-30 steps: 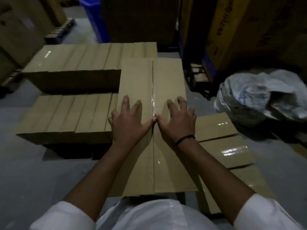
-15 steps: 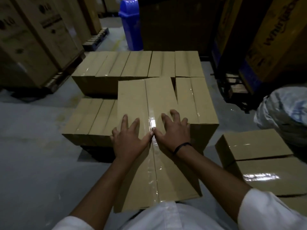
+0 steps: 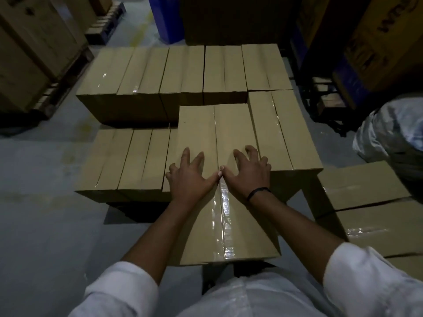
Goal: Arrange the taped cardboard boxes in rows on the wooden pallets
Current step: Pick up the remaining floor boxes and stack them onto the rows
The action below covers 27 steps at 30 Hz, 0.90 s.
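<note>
left hand [image 3: 190,177]: spread flat on long box [image 3: 199,126].
right hand [image 3: 248,175]: spread, fingertips bent, pressing it.
edges: right side just beside neighbour box [image 3: 283,133]; near end juts over floor [image 3: 45,213].

Both hands, left hand [image 3: 191,177] and right hand [image 3: 248,176], press flat on a long brown taped cardboard box [image 3: 219,179], thumbs touching at its glossy tape seam; stacked matching boxes [image 3: 183,69] lie beyond it.

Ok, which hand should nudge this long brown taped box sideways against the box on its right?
Probably left. The left hand lies flat by the left edge of the long brown taped cardboard box, free to push; the right hand sits beside the neighbouring cardboard box.
</note>
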Each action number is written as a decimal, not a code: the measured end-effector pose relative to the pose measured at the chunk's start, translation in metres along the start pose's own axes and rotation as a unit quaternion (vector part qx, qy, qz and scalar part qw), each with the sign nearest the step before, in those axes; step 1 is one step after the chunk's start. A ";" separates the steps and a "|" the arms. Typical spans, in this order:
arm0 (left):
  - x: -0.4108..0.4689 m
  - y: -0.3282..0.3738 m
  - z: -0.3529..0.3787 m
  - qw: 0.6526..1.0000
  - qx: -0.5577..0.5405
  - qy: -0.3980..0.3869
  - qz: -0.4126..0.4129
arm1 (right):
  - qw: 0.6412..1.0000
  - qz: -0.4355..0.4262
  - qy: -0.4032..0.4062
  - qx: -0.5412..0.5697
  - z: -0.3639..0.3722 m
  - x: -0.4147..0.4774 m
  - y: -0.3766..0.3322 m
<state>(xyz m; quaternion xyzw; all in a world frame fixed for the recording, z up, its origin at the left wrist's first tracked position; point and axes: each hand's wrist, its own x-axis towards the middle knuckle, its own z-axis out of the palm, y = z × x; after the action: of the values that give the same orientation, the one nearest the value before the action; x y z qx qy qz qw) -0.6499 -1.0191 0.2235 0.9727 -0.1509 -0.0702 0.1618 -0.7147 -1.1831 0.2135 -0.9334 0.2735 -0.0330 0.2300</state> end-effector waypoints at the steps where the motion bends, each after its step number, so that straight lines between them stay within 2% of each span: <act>1: 0.017 0.001 0.007 1.000 0.000 -0.007 -0.001 | 1.000 0.005 -0.007 0.001 0.007 0.017 0.003; 9: 0.143 0.020 0.054 0.996 -0.029 -0.080 -0.006 | 0.997 0.026 -0.074 -0.003 0.043 0.145 0.036; 15: 0.220 0.031 0.081 0.994 -0.059 -0.091 -0.021 | 0.995 0.036 -0.094 -0.005 0.061 0.215 0.053; 22: 0.281 0.036 0.105 0.989 -0.058 -0.136 -0.017 | 0.992 0.035 -0.124 -0.005 0.079 0.272 0.068; 27: 0.297 0.022 0.120 0.976 -0.051 -0.211 -0.002 | 0.984 0.003 -0.172 -0.039 0.093 0.287 0.080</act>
<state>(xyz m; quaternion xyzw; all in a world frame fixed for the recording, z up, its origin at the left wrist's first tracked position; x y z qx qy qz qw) -0.3977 -1.1681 0.0921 0.9268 -0.1755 -0.2821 0.1750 -0.4936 -1.3555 0.0760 -0.9325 0.2342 0.1396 0.2370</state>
